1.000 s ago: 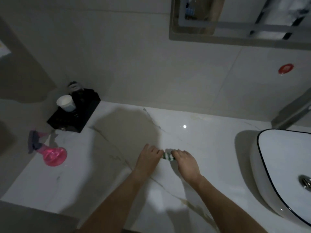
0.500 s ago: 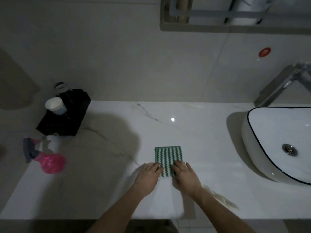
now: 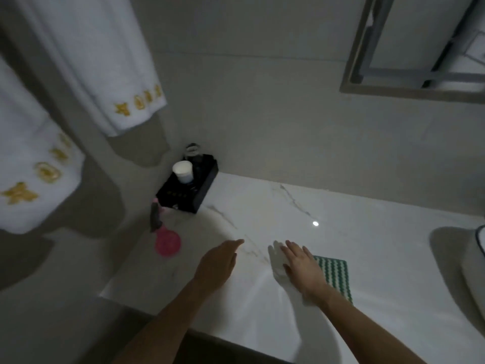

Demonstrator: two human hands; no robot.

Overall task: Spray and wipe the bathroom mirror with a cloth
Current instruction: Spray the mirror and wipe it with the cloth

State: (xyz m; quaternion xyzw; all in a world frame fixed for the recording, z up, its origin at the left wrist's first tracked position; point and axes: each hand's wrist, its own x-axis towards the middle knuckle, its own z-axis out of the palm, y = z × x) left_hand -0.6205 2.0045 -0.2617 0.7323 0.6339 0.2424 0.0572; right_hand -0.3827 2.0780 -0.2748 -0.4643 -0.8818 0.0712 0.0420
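- Two white towels (image 3: 86, 61) with gold embroidery hang at the far left, against the wall above the counter's end.
- A black tray (image 3: 194, 191) sits in the back left corner of the white marble counter (image 3: 380, 245); a white cup (image 3: 183, 171) stands in it, with a clear glass just behind.
- A pink spray bottle (image 3: 166, 241) with a dark trigger head stands just in front of the tray, near the counter's left edge.
- The left hand (image 3: 217, 264) is over the counter, to the right of the bottle and apart from it, fingers straight and together, holding nothing.
- The right hand (image 3: 304, 266) lies flat with fingers spread, over the left edge of the green-and-white zigzag cloth (image 3: 336, 274); nothing is gripped.
- The cloth lies flat on the counter, between the right hand and the basin.
- The white basin's (image 3: 472, 271) rim shows at the far right.
- The mirror (image 3: 420, 38) hangs on the wall at upper right, in a grey frame.
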